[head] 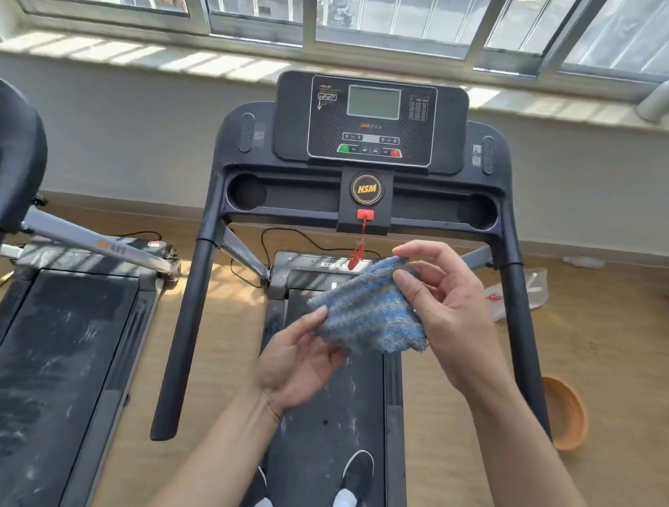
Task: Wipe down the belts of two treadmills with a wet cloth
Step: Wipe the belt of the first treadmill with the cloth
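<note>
An orange basin (pixel 564 413) sat beside the treadmill's (pixel 371 132) right edge; left hand (pixel 300 358) and right hand (pixel 443 307) pinched a fuzzy blue cloth (pixel 368 311) above the dusty belt (pixel 332 403).

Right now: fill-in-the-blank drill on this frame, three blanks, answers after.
The left hand and right hand hold a ____ cloth.
The person stands on the belt of the ____ treadmill.
The round console badge reads ____.
Missing: blue, right, HSM.
</note>
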Available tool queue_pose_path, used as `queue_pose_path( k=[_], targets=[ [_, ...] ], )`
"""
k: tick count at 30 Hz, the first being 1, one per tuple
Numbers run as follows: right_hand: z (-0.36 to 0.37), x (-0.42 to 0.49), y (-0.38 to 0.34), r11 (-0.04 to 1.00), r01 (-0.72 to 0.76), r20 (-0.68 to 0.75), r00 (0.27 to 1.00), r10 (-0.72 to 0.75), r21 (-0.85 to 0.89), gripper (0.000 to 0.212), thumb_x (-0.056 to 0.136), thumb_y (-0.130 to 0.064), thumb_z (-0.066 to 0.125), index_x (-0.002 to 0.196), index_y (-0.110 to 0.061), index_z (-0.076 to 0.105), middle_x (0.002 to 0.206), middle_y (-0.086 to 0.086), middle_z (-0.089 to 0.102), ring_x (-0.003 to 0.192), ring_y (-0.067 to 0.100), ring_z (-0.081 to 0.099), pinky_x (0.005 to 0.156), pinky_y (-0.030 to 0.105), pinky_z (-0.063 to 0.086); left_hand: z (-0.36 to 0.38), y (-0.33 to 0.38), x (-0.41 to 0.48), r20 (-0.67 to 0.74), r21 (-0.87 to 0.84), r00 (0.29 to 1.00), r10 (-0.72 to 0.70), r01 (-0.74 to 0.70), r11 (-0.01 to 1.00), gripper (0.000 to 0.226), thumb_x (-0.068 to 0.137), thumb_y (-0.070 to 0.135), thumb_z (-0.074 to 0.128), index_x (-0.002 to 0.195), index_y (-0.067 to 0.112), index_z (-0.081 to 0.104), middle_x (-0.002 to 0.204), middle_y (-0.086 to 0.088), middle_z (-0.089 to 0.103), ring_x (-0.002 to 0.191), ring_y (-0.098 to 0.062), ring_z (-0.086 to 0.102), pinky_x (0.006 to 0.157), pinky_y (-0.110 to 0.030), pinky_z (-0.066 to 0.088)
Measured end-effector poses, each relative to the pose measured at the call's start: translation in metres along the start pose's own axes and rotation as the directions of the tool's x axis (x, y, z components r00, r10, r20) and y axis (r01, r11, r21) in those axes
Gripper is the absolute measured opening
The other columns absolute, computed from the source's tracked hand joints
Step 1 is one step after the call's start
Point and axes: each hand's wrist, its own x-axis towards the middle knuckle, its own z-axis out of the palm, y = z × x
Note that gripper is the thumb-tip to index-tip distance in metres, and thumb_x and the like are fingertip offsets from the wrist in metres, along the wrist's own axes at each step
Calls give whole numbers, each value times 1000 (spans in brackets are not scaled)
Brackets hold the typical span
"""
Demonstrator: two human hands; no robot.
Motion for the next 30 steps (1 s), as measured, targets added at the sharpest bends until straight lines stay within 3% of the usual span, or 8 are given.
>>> queue_pose_path(
  k=[4, 7, 9, 13, 22, 25, 28, 30],
  targets=[
    [-11, 5, 22, 970, -49, -86, 996, 30, -239, 21, 101, -12, 64, 117, -26, 62, 96, 1, 77, 84, 26, 74, 72, 55, 61, 1, 9, 6, -198, 332, 928, 317, -240, 912, 28, 96, 24, 74, 119, 9, 67, 113, -22, 68, 91, -23, 67, 80, -34, 60],
    [-14, 10, 45, 808, -45, -111, 993, -26, -588, 26, 100, -20, 67, 119, -34, 57, 90, -6, 76, 77, 11, 71, 66, 40, 60, -1, 18, 7, -188, 853, 787, 587, -165, 495, 31, 95, 35, 80, 101, 11, 61, 96, -25, 67, 83, -14, 64, 78, -35, 57],
    [-6, 10, 54, 742, 2, -76, 995, -71, -670, 32, 99, -18, 67, 126, -31, 57, 85, -8, 71, 76, 10, 69, 66, 36, 59, 4, 20, 6, -97, 964, 727, 679, -100, 246, 27, 96, 37, 78, 96, 20, 58, 80, -6, 64, 71, -3, 59, 67, -20, 50],
    [22, 9, 62, 725, 113, 39, 992, -118, -679, 40, 98, -14, 65, 134, -27, 54, 99, -3, 74, 88, 16, 72, 74, 39, 60, 20, 17, 6, 24, 996, 773, 634, -72, 51, 17, 99, 36, 75, 104, 33, 59, 97, 15, 73, 92, 5, 69, 79, -23, 60],
    [36, 5, 46, 928, -66, 177, 974, 139, -366, 57, 105, -10, 41, 142, -52, 36, 142, 1, 58, 102, 15, 72, 83, 42, 62, 25, 10, -2, 12, 952, 841, 541, -175, 251, 7, 104, 19, 62, 110, 24, 62, 97, 4, 80, 89, -11, 77, 76, -31, 59],
    [23, 8, 42, 974, -186, 179, 962, 207, -126, 47, 107, -5, 43, 141, -37, 48, 133, 0, 63, 98, 19, 75, 73, 39, 65, 23, 10, -4, -76, 875, 863, 500, -182, 448, 26, 99, 25, 77, 117, 14, 62, 103, -3, 81, 94, -17, 78, 75, -24, 59],
    [3, 14, 52, 964, -149, -89, 987, 132, -222, 21, 103, -17, 58, 121, -26, 61, 106, -1, 75, 82, 17, 76, 63, 35, 62, 17, 12, -2, -175, 700, 889, 423, -190, 689, 23, 100, 4, 70, 121, 6, 61, 106, -7, 81, 95, -21, 79, 73, -27, 62],
    [0, 14, 67, 919, -283, -40, 958, 283, -274, 29, 97, -43, 67, 122, -28, 64, 107, -6, 75, 90, 12, 74, 71, 33, 63, 6, 11, 1, -198, 615, 910, 365, -175, 769, 22, 101, 0, 65, 122, 6, 62, 105, -8, 81, 92, -21, 78, 71, -30, 63]
  ],
)
